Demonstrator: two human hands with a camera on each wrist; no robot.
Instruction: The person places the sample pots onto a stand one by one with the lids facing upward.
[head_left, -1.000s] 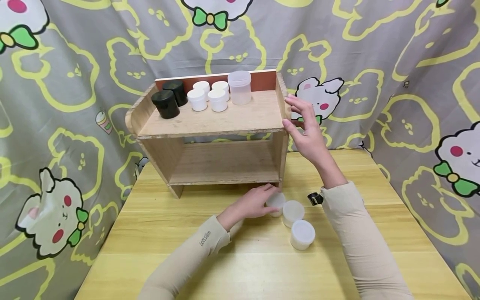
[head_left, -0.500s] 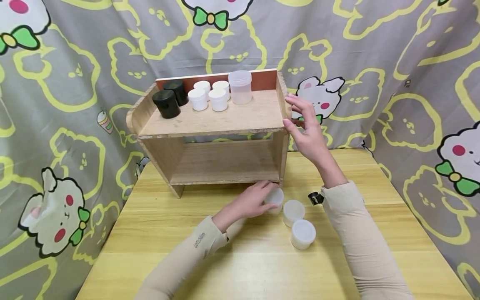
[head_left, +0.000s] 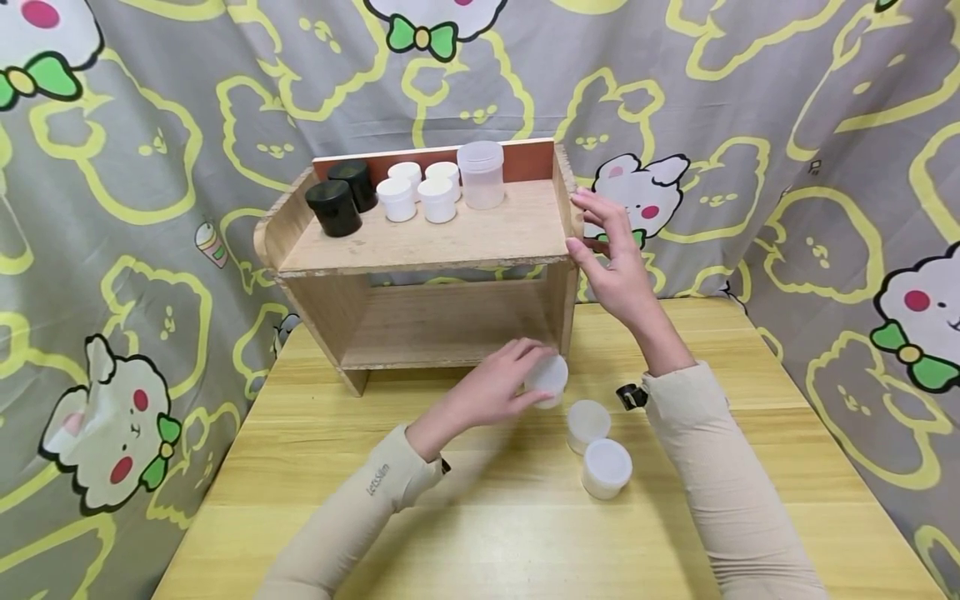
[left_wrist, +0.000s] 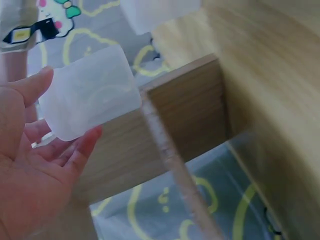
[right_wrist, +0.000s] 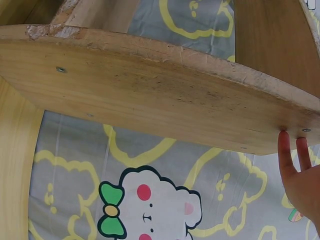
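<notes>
My left hand grips a translucent white lidded jar between thumb and fingers, just before the right end of the shelf's lower board. In the left wrist view the jar hangs clear of the table, beside a wooden edge. My right hand touches the outside of the right side panel of the wooden shelf with its fingertips; in the right wrist view two fingers press on that panel. Two similar jars, a middle one and a front one, stand on the table.
The top board carries two black jars, several small white jars and a taller translucent jar. Pale wooden table lies in front of the shelf. A patterned grey curtain hangs behind and on both sides.
My left hand has lifted its jar off the table and moved it up toward the lower board. The right hand stays on the side panel; the other jars have not moved.
</notes>
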